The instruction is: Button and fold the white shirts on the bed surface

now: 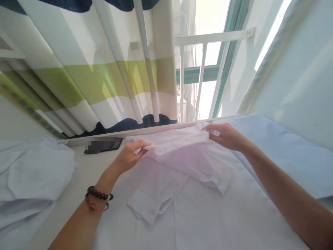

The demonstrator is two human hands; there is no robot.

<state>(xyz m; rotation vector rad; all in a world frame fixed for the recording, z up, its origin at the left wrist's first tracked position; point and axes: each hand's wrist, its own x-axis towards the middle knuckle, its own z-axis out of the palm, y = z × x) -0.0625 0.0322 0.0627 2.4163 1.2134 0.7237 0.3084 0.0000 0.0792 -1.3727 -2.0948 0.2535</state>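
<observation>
A white coat (205,215) lies spread before me, its two sleeves folded inward so that the cuffs cross near the middle. My left hand (131,156) pinches the fabric at the left of its upper part, thumb against fingers. On the opposite side, my right hand (225,135) grips the upper right edge between thumb and fingertips. Between both hands the cloth is slightly lifted and creased. Dark beads (99,194) and a reddish cord circle my left wrist. The underside of the coat is hidden.
A black phone (111,144), partly blurred out, rests left of the coat. Bunched white cloth (33,180) lies at far left. Pale bluish fabric (281,149) is at right. Behind stand a striped curtain (109,80), a white railing (213,38) and a window.
</observation>
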